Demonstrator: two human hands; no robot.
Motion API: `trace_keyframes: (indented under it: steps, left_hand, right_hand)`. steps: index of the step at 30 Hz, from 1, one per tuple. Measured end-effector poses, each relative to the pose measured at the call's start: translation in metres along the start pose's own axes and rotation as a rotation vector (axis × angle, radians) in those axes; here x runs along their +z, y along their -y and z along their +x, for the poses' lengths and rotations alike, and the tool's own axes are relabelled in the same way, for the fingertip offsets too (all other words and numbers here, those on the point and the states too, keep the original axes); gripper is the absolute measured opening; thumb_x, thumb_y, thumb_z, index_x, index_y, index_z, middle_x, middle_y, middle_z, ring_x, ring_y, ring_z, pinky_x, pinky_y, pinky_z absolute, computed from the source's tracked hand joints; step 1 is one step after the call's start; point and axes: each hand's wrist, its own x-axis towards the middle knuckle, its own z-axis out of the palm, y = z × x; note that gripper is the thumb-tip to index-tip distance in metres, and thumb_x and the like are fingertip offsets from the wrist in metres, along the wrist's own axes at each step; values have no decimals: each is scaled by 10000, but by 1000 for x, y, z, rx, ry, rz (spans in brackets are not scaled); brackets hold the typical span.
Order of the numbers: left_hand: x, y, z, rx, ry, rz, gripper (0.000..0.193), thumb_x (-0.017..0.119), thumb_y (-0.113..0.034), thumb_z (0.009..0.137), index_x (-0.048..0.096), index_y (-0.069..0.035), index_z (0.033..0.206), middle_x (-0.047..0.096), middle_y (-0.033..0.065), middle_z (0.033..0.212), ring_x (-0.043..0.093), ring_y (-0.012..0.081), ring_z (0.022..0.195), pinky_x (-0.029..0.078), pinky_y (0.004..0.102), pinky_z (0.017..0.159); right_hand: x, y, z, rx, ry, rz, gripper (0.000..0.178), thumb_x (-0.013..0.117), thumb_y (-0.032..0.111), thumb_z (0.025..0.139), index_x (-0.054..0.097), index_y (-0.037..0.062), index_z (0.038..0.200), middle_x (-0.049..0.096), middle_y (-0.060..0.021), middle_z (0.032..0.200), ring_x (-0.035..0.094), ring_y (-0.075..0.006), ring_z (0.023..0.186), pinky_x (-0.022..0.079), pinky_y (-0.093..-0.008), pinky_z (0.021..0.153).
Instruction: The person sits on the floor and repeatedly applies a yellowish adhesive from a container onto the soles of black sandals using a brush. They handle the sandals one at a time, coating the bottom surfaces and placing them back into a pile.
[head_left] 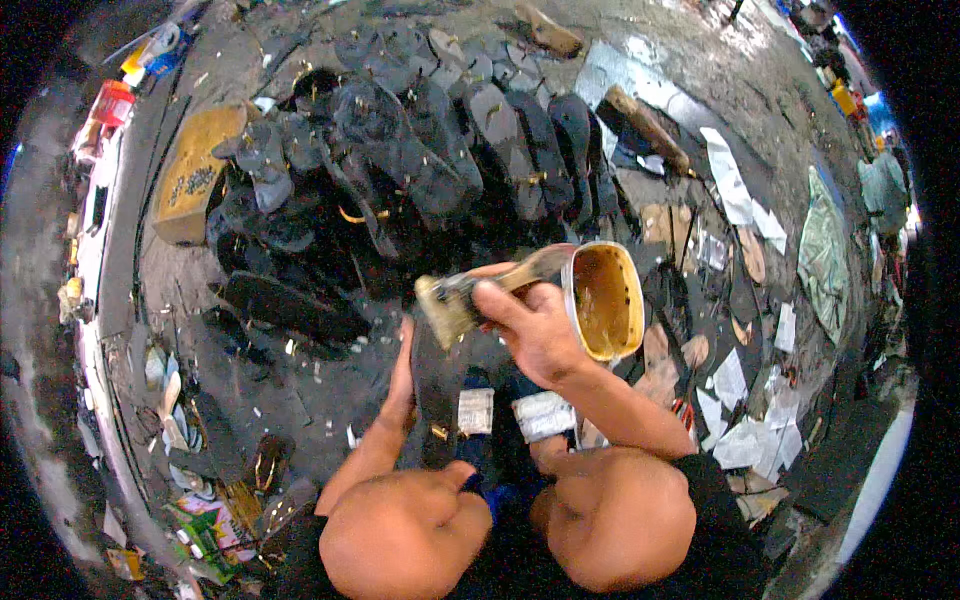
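My right hand is closed around a flat brush, its wide bristles coated with a pale yellowish substance. The bristles hang over a long dark sandal sole; I cannot tell whether they touch it. Along the left edge of this sole, my left hand grips it, the fingers partly hidden. Just right of my right hand is a square plastic tub with amber, glue-like residue inside. Whether my hand touches the tub is unclear. My bare knees show at the lower edge.
Many dark sandals and soles lie piled ahead. A yellowish block stands at the far left, and a wooden piece lies at the far right. Paper scraps and a green sack litter the right side.
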Motion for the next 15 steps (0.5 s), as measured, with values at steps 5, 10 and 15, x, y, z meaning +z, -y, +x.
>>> trace_keyframes:
  steps: [5, 10, 15]
  left_hand:
    - [-6, 14, -70, -200, 78, -179, 683, 321, -607, 1013, 554, -33, 1302, 676, 95, 1146, 691, 205, 910, 570, 355, 822]
    - [-2, 4, -79, -176, 43, -176, 691, 321, -617, 1008, 556, -36, 1299, 676, 94, 1146, 692, 206, 904, 572, 361, 816]
    - [19, -27, -36, 118, 97, -33, 712, 365, -658, 976, 567, -51, 1287, 677, 88, 1122, 690, 215, 858, 577, 379, 773]
  right_hand:
    - [-23, 17, 18, -12, -179, 189, 237, 726, 257, 903, 700, 73, 1049, 690, 33, 933, 572, -47, 737, 411, -218, 629]
    - [-6, 18, 11, -33, -217, 111, 271, 729, 208, 902, 685, 15, 1088, 699, 1, 984, 634, -95, 853, 500, -253, 757]
    - [0, 3, 20, -203, -126, -256, 268, 715, 200, 908, 682, 5, 1089, 713, -47, 1004, 656, -128, 861, 518, -283, 802]
